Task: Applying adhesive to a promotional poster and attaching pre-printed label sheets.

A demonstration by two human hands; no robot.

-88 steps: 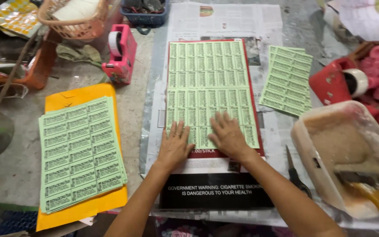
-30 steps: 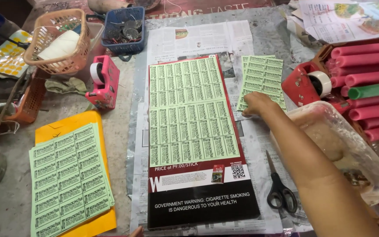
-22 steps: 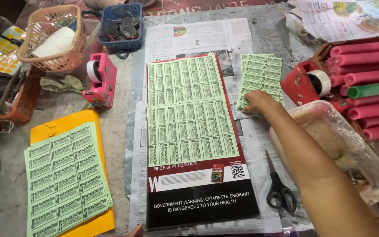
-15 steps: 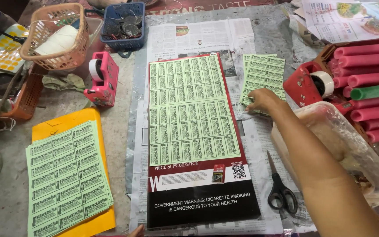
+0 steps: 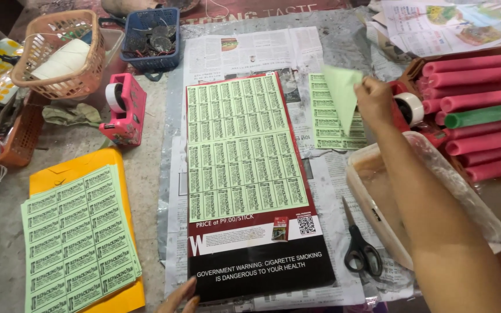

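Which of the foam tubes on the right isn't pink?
The single green tube, lying among the pink tubes, about midway down the stack.

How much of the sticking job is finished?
Done: green label sheets cover most of the dark board. In hand: the right hand lifts one sheet off the small stack; the left hand rests at the board's bottom edge. Left: the board's lower part is bare, and stacks remain.

Seen at left: a pink plastic tape dispenser (image 5: 124, 110), an orange woven plastic basket (image 5: 60, 55) and a blue plastic basket of coins (image 5: 149, 32). Lay near the clear plastic tub (image 5: 436, 174): black-handled scissors (image 5: 359, 243). Stacked at right: pink foam tubes (image 5: 476, 122).
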